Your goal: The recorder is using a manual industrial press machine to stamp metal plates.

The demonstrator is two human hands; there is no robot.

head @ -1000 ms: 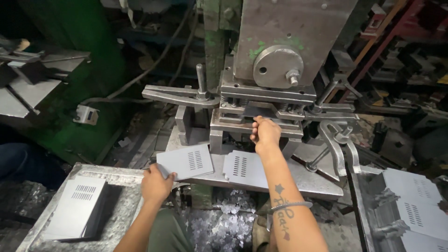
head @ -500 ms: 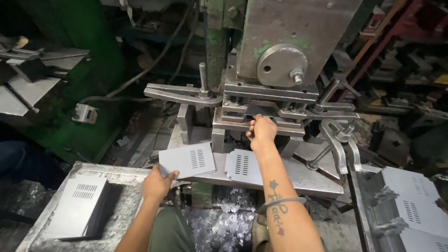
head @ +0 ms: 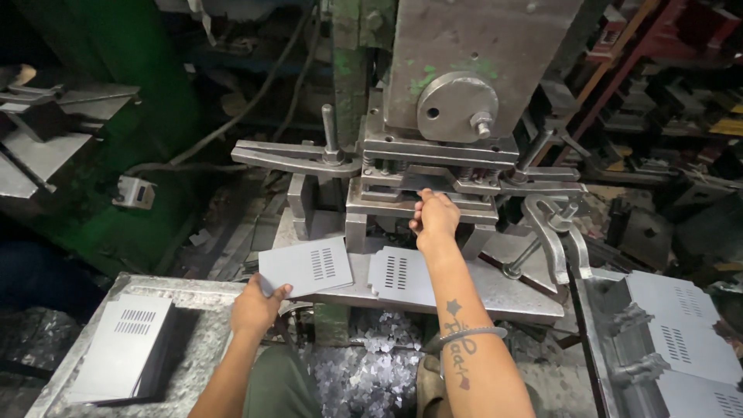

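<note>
My left hand [head: 258,306] grips the near corner of a flat grey metal sheet with punched slots [head: 306,267], resting on the press table's front edge. My right hand [head: 435,219] reaches forward into the die gap of the punch press [head: 441,166], its fingers on a thin grey sheet [head: 422,183] lying in the die. Another slotted sheet [head: 400,275] lies flat on the press table [head: 511,290] beside my right forearm.
A stack of slotted sheets [head: 124,358] lies in a metal tray at the lower left. More slotted sheets [head: 681,340] sit at the lower right. Metal punch scrap [head: 364,371] covers the floor below. A bent lever [head: 553,236] stands right of the die.
My right hand has pushed further into the die gap. My left hand has kept hold of the slotted sheet, which has shifted slightly.
</note>
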